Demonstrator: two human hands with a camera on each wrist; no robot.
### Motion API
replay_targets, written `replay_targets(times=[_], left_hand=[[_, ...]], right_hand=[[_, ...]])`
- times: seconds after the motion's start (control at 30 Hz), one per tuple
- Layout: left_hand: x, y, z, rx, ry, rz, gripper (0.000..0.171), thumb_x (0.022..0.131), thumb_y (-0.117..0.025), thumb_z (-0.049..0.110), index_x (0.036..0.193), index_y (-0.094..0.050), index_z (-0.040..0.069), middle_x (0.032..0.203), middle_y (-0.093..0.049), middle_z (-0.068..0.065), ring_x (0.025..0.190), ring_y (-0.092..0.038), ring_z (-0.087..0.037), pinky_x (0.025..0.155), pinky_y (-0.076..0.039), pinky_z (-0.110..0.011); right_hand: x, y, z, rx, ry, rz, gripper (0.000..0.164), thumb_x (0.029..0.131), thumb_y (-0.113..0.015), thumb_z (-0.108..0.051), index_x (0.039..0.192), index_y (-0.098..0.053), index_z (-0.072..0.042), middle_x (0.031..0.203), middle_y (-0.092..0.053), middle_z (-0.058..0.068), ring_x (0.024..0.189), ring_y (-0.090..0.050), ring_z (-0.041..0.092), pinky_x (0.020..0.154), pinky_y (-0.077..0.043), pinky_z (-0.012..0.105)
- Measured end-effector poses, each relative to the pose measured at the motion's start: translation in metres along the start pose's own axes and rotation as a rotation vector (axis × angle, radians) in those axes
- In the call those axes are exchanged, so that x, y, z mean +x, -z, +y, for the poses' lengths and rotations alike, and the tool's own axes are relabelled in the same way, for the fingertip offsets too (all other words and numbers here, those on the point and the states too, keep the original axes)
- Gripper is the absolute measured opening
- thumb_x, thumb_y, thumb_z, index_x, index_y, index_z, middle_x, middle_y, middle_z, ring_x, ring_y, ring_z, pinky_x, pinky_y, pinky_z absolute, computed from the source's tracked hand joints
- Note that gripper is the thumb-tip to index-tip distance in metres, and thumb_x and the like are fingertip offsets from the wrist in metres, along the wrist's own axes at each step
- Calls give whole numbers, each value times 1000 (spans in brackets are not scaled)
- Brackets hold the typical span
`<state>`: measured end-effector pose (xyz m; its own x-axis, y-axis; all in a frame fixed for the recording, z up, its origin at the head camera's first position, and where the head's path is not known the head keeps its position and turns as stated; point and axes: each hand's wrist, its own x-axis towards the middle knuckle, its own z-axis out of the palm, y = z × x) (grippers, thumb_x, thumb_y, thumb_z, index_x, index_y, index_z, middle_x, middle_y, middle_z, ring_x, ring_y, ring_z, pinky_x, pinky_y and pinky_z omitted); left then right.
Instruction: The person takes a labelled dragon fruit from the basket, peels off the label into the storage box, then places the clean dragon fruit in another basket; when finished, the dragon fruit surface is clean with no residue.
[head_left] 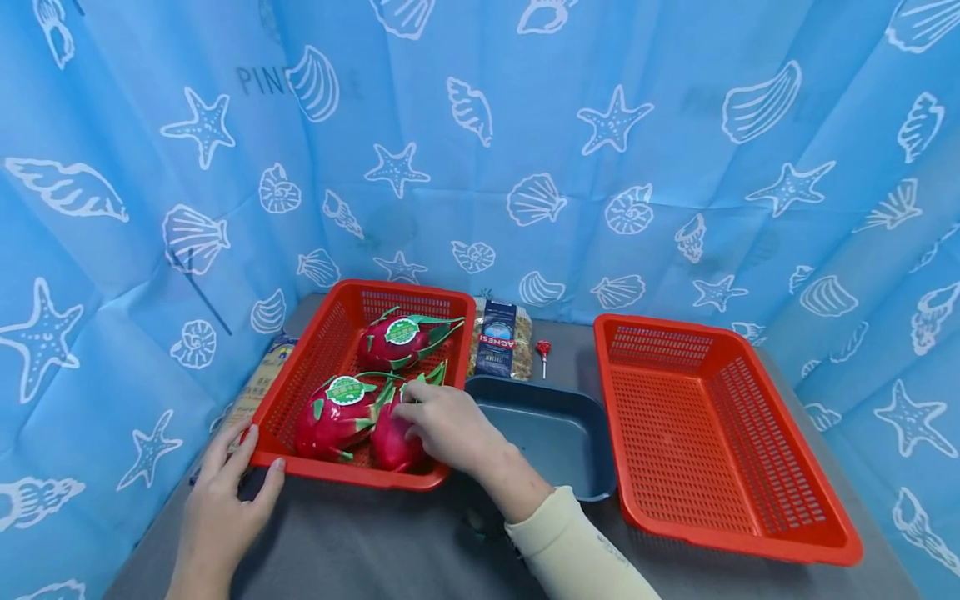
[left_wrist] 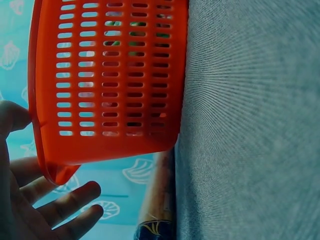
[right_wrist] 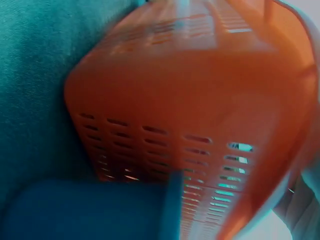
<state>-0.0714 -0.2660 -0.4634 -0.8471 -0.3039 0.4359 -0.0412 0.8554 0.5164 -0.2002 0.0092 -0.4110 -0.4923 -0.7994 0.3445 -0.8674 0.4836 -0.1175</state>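
Observation:
In the head view my right hand [head_left: 450, 425] reaches into the left red basket [head_left: 352, 477], fingers and thumb bent over the nearest dragon fruit [head_left: 392, 440] and gripping it. Beside it lies a second dragon fruit [head_left: 330, 427] with a green sticker, and behind them a third [head_left: 386, 346]. My left hand [head_left: 225, 500] spans the basket's front left corner, fingers mostly straight, touching the rim. From the left wrist, the thumb of the left hand [left_wrist: 35, 195] meets the rim while other fingers extend past the corner. The right wrist view is blurred, showing mainly the basket's outer wall [right_wrist: 185, 95].
A dark grey-blue tray [head_left: 547, 492] stands right of the fruit basket, with another red basket [head_left: 750, 546] beyond it. Behind are a pasta bag [head_left: 497, 342] and a red lollipop [head_left: 543, 350]. A packet [head_left: 262, 379] lies along the left side. A blue shell-patterned curtain [head_left: 480, 167] encloses the table.

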Motion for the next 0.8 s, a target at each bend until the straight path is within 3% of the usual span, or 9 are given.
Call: replay_targets(times=[0.23,0.53,0.8], left_hand=[[-1,-2,-3,-33,-15,31,65,86,-78,18,143,-56,-5,152,-47,-17,133,-46,-41,85,-51,-68],[0,-4,-4,-49,-29,60,65,86,-79,19,142,-57,-3,152,-48,-15,134,-47,-39,87,-51,-66],[-1,-5,-5,-53,-32,73,64,86,-78,20,142,-58,-3,151,-49,-15,134,-47,-39,88,-51,-65]], right_hand=[[-3,20,-1,150,-20,117,38,81,-89,-21,117,-78,-15,110,-64,0,101,-61,12,84,-56,22],[-7,51,-13,207,-18,249,31,84,-87,-19,113,-78,-14,107,-63,0,96,-60,10,80,-55,22],[-26,86,-28,304,-62,392,32,81,-88,-16,112,-78,-11,104,-63,1,95,-61,10,79,-56,21]])
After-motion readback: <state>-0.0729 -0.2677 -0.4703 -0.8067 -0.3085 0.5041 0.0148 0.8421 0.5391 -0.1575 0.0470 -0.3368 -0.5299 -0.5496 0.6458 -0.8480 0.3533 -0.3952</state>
